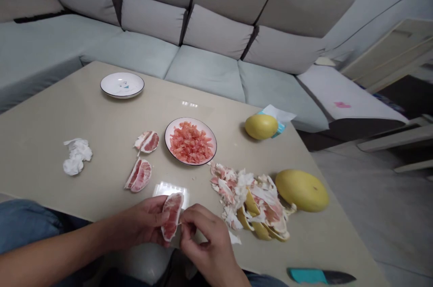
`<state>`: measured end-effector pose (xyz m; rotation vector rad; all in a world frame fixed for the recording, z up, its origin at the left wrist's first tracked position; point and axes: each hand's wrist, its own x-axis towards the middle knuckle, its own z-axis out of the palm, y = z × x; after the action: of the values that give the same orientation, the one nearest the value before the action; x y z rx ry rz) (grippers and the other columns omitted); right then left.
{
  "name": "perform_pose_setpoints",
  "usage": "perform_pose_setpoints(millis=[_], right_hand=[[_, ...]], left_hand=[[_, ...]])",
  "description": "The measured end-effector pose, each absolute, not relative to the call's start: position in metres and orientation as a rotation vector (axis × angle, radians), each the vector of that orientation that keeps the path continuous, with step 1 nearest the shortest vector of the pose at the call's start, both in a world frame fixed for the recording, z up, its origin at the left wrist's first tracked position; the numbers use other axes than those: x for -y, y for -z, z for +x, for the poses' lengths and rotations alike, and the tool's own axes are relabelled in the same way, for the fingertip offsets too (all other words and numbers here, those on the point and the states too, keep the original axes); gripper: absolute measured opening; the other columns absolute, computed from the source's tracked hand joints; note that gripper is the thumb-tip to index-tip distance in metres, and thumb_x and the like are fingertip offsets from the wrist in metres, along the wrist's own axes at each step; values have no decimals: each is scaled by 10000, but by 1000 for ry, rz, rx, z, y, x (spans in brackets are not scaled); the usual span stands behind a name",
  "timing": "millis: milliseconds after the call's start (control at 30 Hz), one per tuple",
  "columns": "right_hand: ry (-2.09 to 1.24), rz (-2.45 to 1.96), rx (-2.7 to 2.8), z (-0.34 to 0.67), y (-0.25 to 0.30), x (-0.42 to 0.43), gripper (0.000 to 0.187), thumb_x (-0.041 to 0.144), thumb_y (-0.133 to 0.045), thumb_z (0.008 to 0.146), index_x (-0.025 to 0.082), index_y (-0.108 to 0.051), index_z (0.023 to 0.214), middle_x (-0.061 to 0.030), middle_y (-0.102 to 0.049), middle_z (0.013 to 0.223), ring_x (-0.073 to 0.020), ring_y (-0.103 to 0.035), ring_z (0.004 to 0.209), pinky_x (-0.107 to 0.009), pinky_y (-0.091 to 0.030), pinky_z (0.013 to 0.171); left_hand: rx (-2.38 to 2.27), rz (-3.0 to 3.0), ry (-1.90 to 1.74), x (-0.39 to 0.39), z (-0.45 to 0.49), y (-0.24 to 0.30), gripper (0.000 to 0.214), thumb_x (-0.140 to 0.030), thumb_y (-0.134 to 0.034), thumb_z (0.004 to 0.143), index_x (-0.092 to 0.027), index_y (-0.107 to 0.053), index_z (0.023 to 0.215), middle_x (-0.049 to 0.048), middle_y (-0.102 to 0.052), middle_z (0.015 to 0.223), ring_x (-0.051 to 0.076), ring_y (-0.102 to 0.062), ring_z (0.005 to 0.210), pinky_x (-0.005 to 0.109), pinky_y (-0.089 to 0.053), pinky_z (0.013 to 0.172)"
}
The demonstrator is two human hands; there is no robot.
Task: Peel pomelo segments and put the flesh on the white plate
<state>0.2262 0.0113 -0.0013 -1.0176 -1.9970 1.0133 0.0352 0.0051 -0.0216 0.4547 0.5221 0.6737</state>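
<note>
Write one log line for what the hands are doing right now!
left hand: holds pomelo segment | right hand: pinches its edge | nearby: plate of pulp, peel pile, knife

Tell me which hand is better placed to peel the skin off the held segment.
Probably right. The left hand grips the segment from behind, while the right hand has its fingers pinching at the segment's edge.
</note>
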Motion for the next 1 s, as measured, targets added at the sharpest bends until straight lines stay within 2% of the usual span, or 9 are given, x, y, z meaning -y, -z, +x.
perform_pose_setpoints(millis=[267, 367, 467, 633, 700, 767, 833, 867, 1000], right_hand=[[-1068, -1232, 1790, 233, 0, -25, 127, 127, -485, 737, 200, -491, 633, 24, -486, 622, -123, -469, 580, -218, -353, 534], [-1087, -1264, 1703, 238, 2, -27, 194, 196, -444, 815, 209, -454, 622, 21, -499, 612, -135, -493, 592, -237, -374, 566], [-1029, -1334, 1668, 246, 4, -30, 286, 250, -391, 873, 210, -450, 596, 19, -503, 585, -141, -498, 584, -253, -383, 589], [-752, -1589, 1766, 260, 13, -44, 391, 337, -430, 897, 209, -456, 529, 19, -475, 514, -144, -462, 529, -260, -348, 528], [-603, -1643, 1836, 264, 18, -50, 313, 345, -489, 871, 194, -557, 606, -9, -564, 604, -151, -495, 559, -269, -374, 550], [-535, -1641, 1866, 266, 21, -53, 188, 312, -535, 835, 180, -669, 837, -63, -664, 818, -172, -558, 636, -294, -427, 611], [-620, -1604, 1845, 262, 20, -52, 255, 285, -544, 829, 179, -682, 1016, -99, -686, 958, -190, -600, 699, -309, -459, 642], [-725, -1571, 1831, 258, 18, -50, 259, 285, -546, 838, 180, -691, 1025, -101, -694, 960, -192, -611, 714, -304, -467, 640], [-1295, -1359, 1715, 236, 6, -35, 219, 341, -595, 846, 182, -737, 895, -63, -697, 820, -163, -599, 673, -248, -455, 587]], left_hand=[[-527, 493, -692, -5, 32, 25, 195, -265, -655, 856, -144, -591, 994, 28, -585, 773, 104, -524, 664, 229, -420, 647], [-528, 514, -695, -5, 31, 29, 211, -259, -664, 847, -155, -597, 1019, 25, -579, 787, 110, -534, 681, 238, -426, 658], [-571, 531, -706, -5, 29, 32, 333, -261, -696, 817, -195, -578, 1121, 32, -578, 875, 129, -555, 729, 263, -438, 684], [-626, 593, -724, -6, 29, 28, 461, -293, -719, 794, -210, -545, 1213, 45, -577, 943, 149, -559, 770, 286, -426, 699], [-641, 613, -729, -7, 30, 26, 487, -313, -731, 781, -199, -544, 1216, 41, -585, 907, 151, -557, 757, 288, -417, 694], [-663, 649, -727, -6, 30, 24, 508, -328, -733, 777, -188, -537, 1224, 33, -591, 854, 151, -555, 730, 285, -408, 679], [-685, 685, -737, -6, 30, 24, 504, -336, -719, 789, -183, -533, 1232, 25, -590, 813, 148, -555, 702, 281, -404, 662], [-692, 701, -744, -6, 30, 25, 494, -339, -709, 798, -184, -533, 1233, 24, -589, 803, 148, -557, 693, 280, -406, 655], [-720, 759, -776, -7, 32, 29, 455, -356, -694, 808, -178, -559, 1204, 16, -591, 776, 148, -559, 676, 292, -423, 659]])
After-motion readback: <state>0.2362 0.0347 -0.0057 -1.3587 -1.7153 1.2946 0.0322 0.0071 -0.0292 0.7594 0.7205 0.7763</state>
